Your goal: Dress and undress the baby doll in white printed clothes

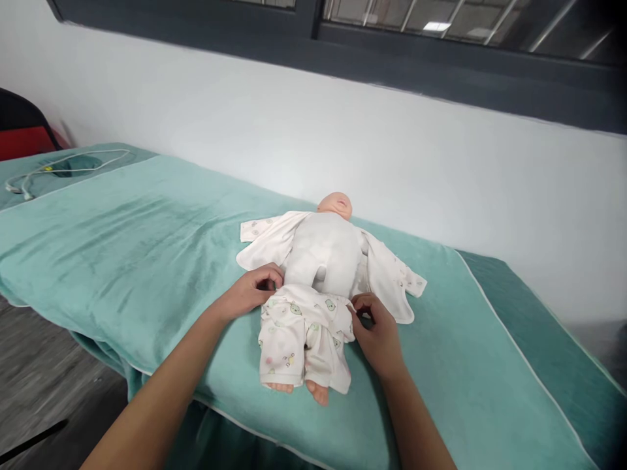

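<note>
- The trousers (304,323) are lying between your 2 hands, sitting around the legs (298,267) of the doll (327,245), with 2 feet (318,393) poking out past the hems.
- Your left hand (252,290) is curling narrow at the left end of the waistband (313,292), seemingly pinching the cloth.
- Your right hand (379,333) is pinching the opposite end, also narrow, resting slightly closer to you.
- Neither hand is winning on nearness: each is touching its own side.
- And here's the key line: the doll is lying on its back, its long axis running away from you, feet near, head (335,204) by the wall (196,117), leaning a touch rightward.
- So the white torso (316,235) is stretching beyond the waistband, ahead of both hands.
- The shirt (386,261) is spreading open, 1 sleeve (257,228) reaching out each side, over the green cover (171,261).
</note>
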A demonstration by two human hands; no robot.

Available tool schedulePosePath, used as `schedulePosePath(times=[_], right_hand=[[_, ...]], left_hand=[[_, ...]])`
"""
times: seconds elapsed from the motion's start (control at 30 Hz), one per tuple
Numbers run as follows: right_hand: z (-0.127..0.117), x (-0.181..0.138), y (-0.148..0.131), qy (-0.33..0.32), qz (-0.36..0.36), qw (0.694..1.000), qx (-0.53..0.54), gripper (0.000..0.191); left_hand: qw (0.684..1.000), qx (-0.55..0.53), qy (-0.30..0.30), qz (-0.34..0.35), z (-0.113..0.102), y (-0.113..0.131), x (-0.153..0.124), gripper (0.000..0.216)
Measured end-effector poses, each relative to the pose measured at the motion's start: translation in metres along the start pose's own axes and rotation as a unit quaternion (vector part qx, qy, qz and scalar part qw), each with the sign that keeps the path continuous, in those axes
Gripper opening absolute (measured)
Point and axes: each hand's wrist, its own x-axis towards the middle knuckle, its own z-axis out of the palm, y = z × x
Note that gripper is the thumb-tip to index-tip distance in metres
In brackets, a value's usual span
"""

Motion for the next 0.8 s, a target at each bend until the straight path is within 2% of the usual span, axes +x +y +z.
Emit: schedulePosePath(times=[0.07, 0.2, 0.3, 0.43, 0.6, 0.7, 0.8], right_hand=[[0.002, 0.001, -0.001, 0.020, -0.025, 0.999, -0.041, 0.013], [0.006, 0.005, -0.004, 0.077, -0.088, 0.987, -0.114, 0.012], [0.010, 0.007, -0.005, 0.099, -0.108, 0.979, -0.141, 0.012], [0.011, 0.015, -0.003, 0.086, -0.068, 0.985, -0.132, 0.009], [0.007, 0.038, 0.004, 0.086, -0.036, 0.988, -0.125, 0.004], [0.009, 0.049, 0.008, 0.116, 0.011, 0.990, -0.084, 0.010], [0.014, 0.052, 0.011, 0.149, 0.071, 0.985, -0.040, 0.015]], left_hand=[[0.999, -0.003, 0.026, 0.019, 0.001, -0.004, 0.002, 0.010], [0.991, 0.006, 0.116, 0.062, 0.009, -0.007, 0.005, 0.012], [0.988, -0.006, 0.142, 0.052, 0.018, -0.002, 0.009, 0.012], [0.986, -0.007, 0.164, 0.028, 0.024, 0.003, 0.019, 0.012], [0.975, 0.024, 0.222, 0.005, 0.019, 0.000, 0.048, 0.017], [0.962, 0.038, 0.268, 0.012, 0.016, -0.006, 0.064, 0.020], [0.959, 0.012, 0.283, 0.022, 0.015, -0.012, 0.071, 0.022]])
